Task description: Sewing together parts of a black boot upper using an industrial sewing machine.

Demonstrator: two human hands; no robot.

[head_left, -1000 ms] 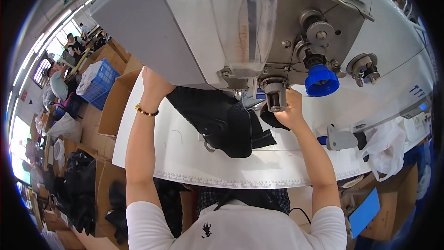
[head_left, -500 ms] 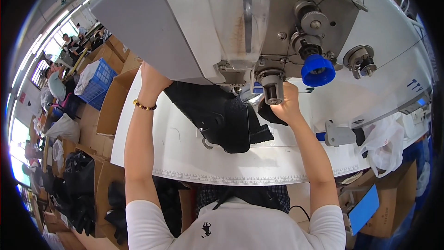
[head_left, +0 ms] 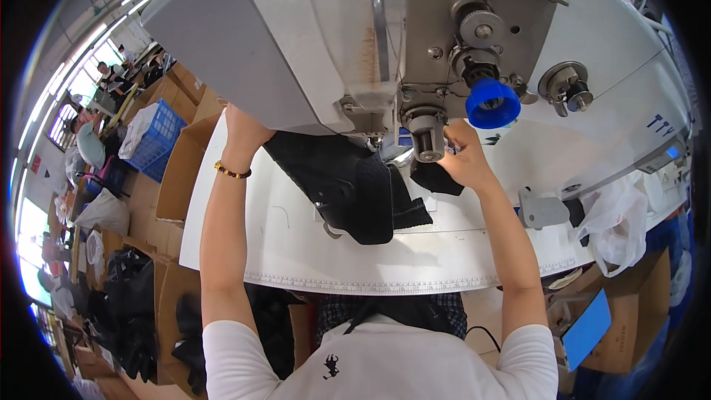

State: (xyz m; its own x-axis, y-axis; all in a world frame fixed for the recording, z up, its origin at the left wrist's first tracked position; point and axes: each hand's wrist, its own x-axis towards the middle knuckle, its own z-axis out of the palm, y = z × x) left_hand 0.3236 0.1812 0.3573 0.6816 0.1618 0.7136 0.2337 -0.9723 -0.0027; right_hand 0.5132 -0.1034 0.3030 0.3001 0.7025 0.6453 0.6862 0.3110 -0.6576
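Observation:
A black fabric piece (head_left: pixel 348 196) lies under the sewing machine's needle area (head_left: pixel 375 142), its lower part folded toward me on the white table. At its upper left edge is my left hand (head_left: pixel 248 130), its fingers hidden behind the machine's grey cover. My right hand (head_left: pixel 472 163) is closed on a dark flap of the fabric at the right of the needle, thumb pointing in. A small dark, shiny bit shows between its fingers, too small to name. The round metal tensioner (head_left: pixel 427 137) partly covers those fingertips.
The machine head (head_left: pixel 296 37) with its blue cap (head_left: pixel 492 105) fills the space above my hands. A ruler strip (head_left: pixel 370 285) edges the white table. A clear plastic bag (head_left: pixel 618 233) lies at right; cardboard boxes (head_left: pixel 169 281) with black pieces stand at left.
The view has shifted slightly, with the machine head now further left. My right hand has turned a little, and more of the dark flap shows below it. My left hand stays in place.

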